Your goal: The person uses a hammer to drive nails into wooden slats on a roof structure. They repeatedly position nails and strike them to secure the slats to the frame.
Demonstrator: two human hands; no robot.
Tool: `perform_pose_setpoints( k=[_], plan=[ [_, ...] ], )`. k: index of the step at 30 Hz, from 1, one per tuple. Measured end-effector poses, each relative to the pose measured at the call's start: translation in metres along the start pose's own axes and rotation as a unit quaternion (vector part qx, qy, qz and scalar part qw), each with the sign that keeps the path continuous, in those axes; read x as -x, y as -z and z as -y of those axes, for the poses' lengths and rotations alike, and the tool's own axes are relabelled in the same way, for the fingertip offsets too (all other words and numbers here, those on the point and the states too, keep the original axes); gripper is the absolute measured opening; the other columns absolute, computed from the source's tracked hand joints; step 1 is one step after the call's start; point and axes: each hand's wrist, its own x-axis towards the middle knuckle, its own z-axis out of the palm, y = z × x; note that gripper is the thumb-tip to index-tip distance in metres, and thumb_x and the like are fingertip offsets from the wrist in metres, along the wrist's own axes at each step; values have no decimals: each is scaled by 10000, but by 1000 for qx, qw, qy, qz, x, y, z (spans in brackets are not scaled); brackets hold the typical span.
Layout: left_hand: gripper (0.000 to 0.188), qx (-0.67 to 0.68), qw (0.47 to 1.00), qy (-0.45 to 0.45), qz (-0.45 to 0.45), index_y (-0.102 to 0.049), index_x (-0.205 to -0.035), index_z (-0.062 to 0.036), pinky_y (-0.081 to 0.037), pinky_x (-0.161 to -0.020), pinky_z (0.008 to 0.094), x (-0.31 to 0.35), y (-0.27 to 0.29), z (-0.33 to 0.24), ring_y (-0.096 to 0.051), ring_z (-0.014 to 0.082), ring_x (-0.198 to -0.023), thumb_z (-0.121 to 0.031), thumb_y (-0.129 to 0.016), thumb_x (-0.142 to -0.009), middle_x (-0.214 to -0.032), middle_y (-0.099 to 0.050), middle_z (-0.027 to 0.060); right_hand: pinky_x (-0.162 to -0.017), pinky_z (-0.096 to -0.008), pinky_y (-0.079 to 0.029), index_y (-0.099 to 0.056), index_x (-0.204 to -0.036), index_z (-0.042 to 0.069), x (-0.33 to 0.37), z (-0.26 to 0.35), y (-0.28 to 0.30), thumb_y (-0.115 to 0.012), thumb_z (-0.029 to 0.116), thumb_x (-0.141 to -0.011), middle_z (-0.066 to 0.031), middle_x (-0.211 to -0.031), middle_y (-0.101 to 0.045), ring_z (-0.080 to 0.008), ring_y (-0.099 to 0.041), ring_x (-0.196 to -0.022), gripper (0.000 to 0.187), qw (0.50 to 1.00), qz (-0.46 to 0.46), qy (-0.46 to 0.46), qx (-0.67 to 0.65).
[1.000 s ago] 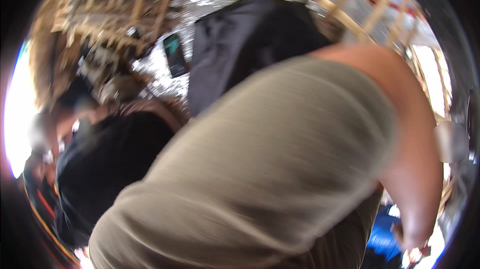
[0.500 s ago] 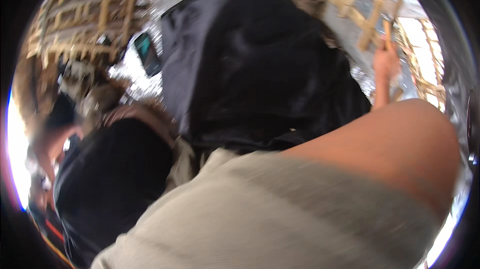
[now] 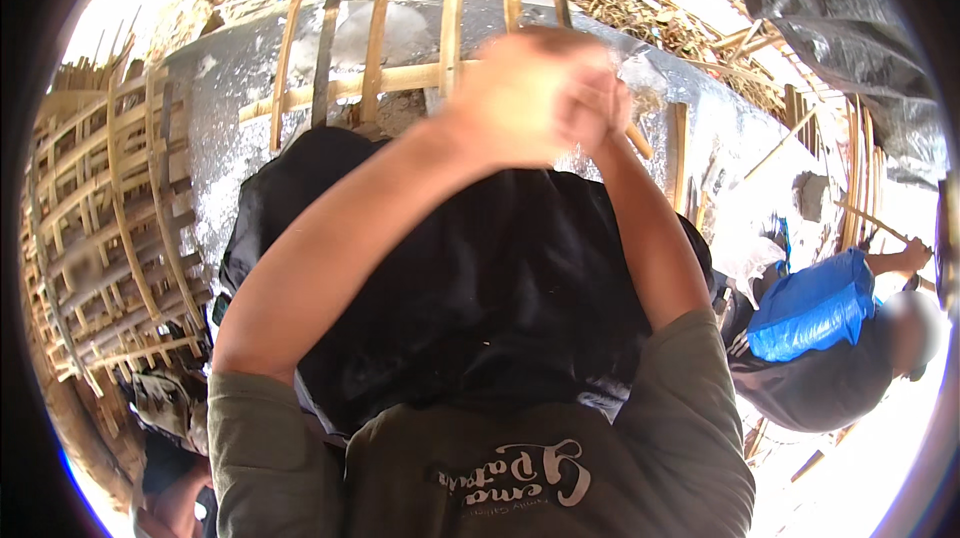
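My left hand [image 3: 515,98] and my right hand [image 3: 597,110] come together in front of me, above the black cloth [image 3: 480,278] that covers my lap. Motion smears both, most of all the left, whose fingers I cannot make out. The right one is closed round a tool with a light wooden handle [image 3: 638,141], whose end sticks out below the fist. Its working end is hidden or lost in the blur. Just beyond the hands stands a bamboo lattice of upright slats [image 3: 452,18] tied to a cross strip [image 3: 405,78].
More woven bamboo panels [image 3: 105,208] lean at the left. At the right a co-worker [image 3: 825,388] sits beside a blue bag [image 3: 815,308] and grips a stick. Part of another person [image 3: 180,498] shows at lower left. Dark plastic sheeting [image 3: 850,28] hangs at upper right.
My view has swung from my side to straight ahead. The right hand, earlier far out at the right with the wooden-handled tool, now meets the left, which has come into view.
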Motion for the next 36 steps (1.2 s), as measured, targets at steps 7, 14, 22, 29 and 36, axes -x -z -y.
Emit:
perform_pose_setpoints(
  k=[7, 14, 22, 29, 36],
  plan=[
    [670, -405, 869, 180, 221, -500, -1385, -44, -183, -1161, 674, 61, 29, 59, -366, 340, -1423, -497, -599, -902, -1406, -515, 164, -637, -531, -585, -528, -1041, 88, 6, 1, -7, -536, 466, -1002, -206, -802, -714, -428, -721, -719, 380, 998, -53, 23, -40],
    [1192, -433, 813, 281, 268, -237, -1578, 32, 49, -1137, 778, 58, -14, 67, -131, 346, -1561, -853, -484, -819, -1622, -312, 198, -648, -512, -590, -542, -1020, 99, 3, 2, -8, -540, 508, -997, -199, -805, -716, -415, -726, -725, 409, 999, -52, 2, -15],
    [1146, -411, 818, 302, 265, -202, -1595, -13, -17, -1148, 776, 58, -17, 74, -233, 364, -1532, -737, -624, -813, -1589, -379, 188, -624, -510, -590, -546, -1004, 96, 4, 1, -12, -542, 511, -996, -186, -751, -713, -406, -724, -690, 415, 998, -65, 15, -20],
    [1079, -424, 837, 251, 239, -239, -1605, -105, -108, -1166, 750, 66, -17, 80, -288, 368, -1509, -756, -603, -825, -1562, -419, 185, -562, -519, -570, -565, -1035, 101, 3, -4, -16, -533, 516, -1004, -185, -702, -698, -399, -713, -646, 416, 996, -89, 27, -14],
    [1072, -450, 835, 207, 240, -272, -1601, -123, -45, -1171, 749, 70, -14, 88, -246, 369, -1526, -852, -469, -842, -1581, -397, 185, -663, -530, -589, -541, -1037, 96, 2, 0, -9, -523, 518, -1000, -200, -794, -715, -411, -729, -738, 425, 999, -36, 0, -14]
  ],
)
